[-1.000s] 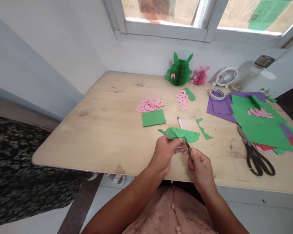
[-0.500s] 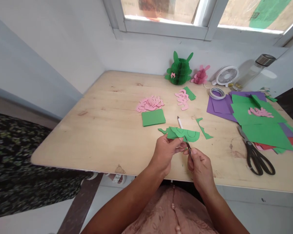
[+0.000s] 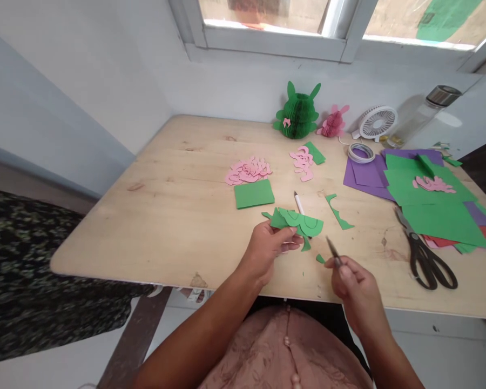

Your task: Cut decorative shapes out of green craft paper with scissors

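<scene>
Left hand point(image 3: 265, 251): closed, pinching cut green paper point(image 3: 295, 222). Right hand point(image 3: 358, 283): closed on a dark craft blade point(image 3: 334, 251), at 3 o'clock from the paper, bare wood around it. Near table edge point(image 3: 243, 289): 6 o'clock, just below both hands.

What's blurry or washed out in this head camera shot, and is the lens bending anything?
In the head view, the right hand and its dark pointed tool look slightly soft, the window is bright and washed out, the wide lens bows the table edge, and the dark patterned cloth looks smeared.
</scene>
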### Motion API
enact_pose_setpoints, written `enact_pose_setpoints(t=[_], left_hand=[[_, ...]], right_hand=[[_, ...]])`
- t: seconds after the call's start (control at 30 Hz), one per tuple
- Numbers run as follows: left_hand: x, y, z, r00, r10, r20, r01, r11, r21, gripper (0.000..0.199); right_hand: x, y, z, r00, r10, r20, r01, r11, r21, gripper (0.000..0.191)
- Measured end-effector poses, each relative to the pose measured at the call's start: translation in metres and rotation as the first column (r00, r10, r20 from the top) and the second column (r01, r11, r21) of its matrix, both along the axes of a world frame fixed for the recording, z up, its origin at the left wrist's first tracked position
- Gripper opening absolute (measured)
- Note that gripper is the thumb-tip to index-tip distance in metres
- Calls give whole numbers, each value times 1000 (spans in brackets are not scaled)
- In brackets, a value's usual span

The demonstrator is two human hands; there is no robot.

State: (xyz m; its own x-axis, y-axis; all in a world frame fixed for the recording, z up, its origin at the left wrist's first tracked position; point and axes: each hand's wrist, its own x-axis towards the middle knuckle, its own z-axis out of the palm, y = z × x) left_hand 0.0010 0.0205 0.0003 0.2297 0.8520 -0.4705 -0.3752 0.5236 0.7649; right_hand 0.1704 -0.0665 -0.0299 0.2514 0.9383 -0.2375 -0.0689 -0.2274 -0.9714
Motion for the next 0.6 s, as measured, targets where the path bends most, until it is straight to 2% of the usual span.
enact_pose_setpoints(t=[0.1,0.17,0.27,0.37,0.6], left_hand=[[-7,1,2,987,-158,-8,158,986,48,19],[-10,1,3,962,-271,-38,273,959,74,17],[-11,0,5,922,-378,-81,385,917,103,16],[-12,-1,5,912,-400,-90,409,905,118,16],[-11,0,0,936,-346,-72,352,931,96,18]], right_hand=[[15,13,14,977,-107,183,101,994,40,28],[19,28,25,960,-49,274,42,999,33,26],[15,47,33,963,142,228,-153,988,34,18],[6,55,30,959,252,130,-256,966,21,17],[-1,47,13,993,97,-62,-98,995,-23,25]])
